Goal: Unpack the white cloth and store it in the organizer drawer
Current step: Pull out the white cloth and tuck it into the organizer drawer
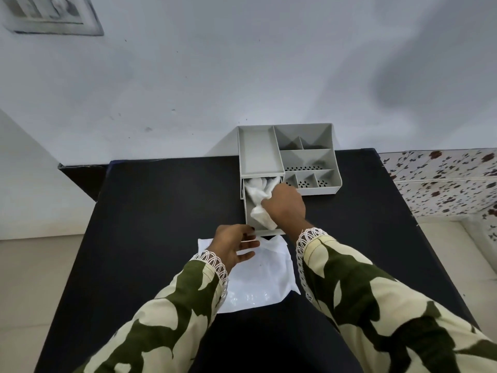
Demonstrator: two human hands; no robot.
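Observation:
A grey organizer (pixel 306 157) stands at the far side of the black table (pixel 161 211), against the wall. Its drawer (pixel 246 211) is pulled out toward me. A crumpled white cloth (pixel 258 195) lies in the drawer, and my right hand (pixel 286 208) grips its middle from the right. My left hand (pixel 235 244) hovers with fingers spread near the drawer's front edge, holding nothing. Under it lies an empty white plastic bag (pixel 261 275), flat on the table.
The organizer's top has a long tray (pixel 259 150) and several small compartments with perforated bottoms. A white wall rises behind the table. A floral-patterned surface (pixel 443 181) lies to the right, beyond the table edge.

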